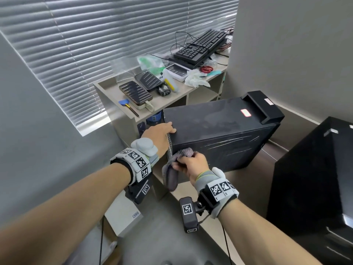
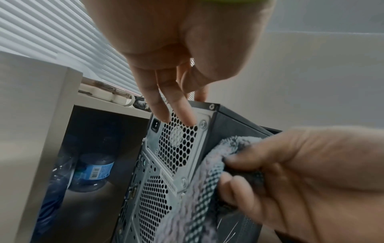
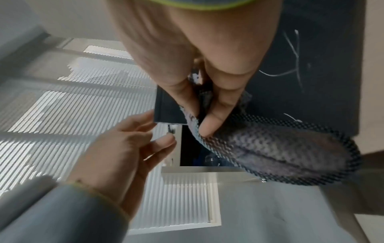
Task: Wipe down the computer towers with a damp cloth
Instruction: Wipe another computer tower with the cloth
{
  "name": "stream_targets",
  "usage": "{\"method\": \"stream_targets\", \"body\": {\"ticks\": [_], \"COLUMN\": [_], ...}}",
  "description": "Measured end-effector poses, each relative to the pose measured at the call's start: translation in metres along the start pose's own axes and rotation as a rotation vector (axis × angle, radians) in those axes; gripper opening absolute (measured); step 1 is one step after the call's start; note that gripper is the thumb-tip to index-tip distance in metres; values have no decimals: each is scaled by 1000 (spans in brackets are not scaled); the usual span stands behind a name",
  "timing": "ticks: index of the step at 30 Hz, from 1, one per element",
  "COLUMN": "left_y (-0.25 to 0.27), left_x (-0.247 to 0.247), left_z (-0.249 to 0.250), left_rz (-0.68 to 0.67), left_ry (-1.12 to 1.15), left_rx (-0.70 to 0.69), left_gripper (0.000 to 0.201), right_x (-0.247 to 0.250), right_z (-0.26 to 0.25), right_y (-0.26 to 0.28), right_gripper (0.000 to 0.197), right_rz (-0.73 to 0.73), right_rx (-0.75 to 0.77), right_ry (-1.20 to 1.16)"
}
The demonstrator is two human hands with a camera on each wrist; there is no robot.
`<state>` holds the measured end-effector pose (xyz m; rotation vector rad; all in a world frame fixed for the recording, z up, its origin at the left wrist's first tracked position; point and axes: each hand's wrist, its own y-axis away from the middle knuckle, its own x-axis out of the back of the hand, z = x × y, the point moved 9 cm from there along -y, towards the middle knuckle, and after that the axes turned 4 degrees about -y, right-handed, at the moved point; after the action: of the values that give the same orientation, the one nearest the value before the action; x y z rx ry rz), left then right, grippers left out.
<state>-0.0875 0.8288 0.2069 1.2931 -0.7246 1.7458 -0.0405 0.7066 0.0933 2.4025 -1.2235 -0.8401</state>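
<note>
A black computer tower [image 1: 219,127] stands on the floor, its side panel scratched and its top dusty. My left hand [image 1: 164,131] rests on its rear top corner, thumb on top. In the left wrist view the left hand [image 2: 182,106] has straight fingers [image 2: 164,113] lying on the perforated metal rear panel [image 2: 176,148]. My right hand [image 1: 188,164] grips a grey textured cloth [image 1: 184,152] and holds it against the side panel near the rear edge. Part of the cloth [image 3: 280,148] hangs loose below the right hand [image 3: 203,106].
A second black tower [image 1: 315,178] stands close on the right. Behind is a low beige shelf [image 1: 108,88] with phones, tools, gloves and a keyboard [image 1: 200,46]. A water bottle [image 2: 93,171] sits under the shelf. A white box [image 1: 124,217] lies on the floor at left.
</note>
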Motion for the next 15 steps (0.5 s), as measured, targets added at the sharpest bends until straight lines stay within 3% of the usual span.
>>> {"method": "stream_targets", "body": {"ticks": [3,5,8,12,15], "left_y": [6,3,1,5,4], "left_x": [9,4,-1,4,10], "left_z": [3,0,-3,6,18], "left_rz": [135,73,-17,54,123], "left_ry": [49,60,68,-97,-168], "left_rx": [76,58,55,142,117], "left_gripper": [50,52,56,46,28], "right_x": [8,17,27,32,53], "right_z": [12,15,-6,-28,-37], "right_y": [-3,-4,-6,-6,-12], "right_gripper": [5,6,5,9,17], "right_rz": [58,78,57,21,111], "right_rx": [-87,-138,-71,7,23], "right_ry": [9,41,57,19,18]}}
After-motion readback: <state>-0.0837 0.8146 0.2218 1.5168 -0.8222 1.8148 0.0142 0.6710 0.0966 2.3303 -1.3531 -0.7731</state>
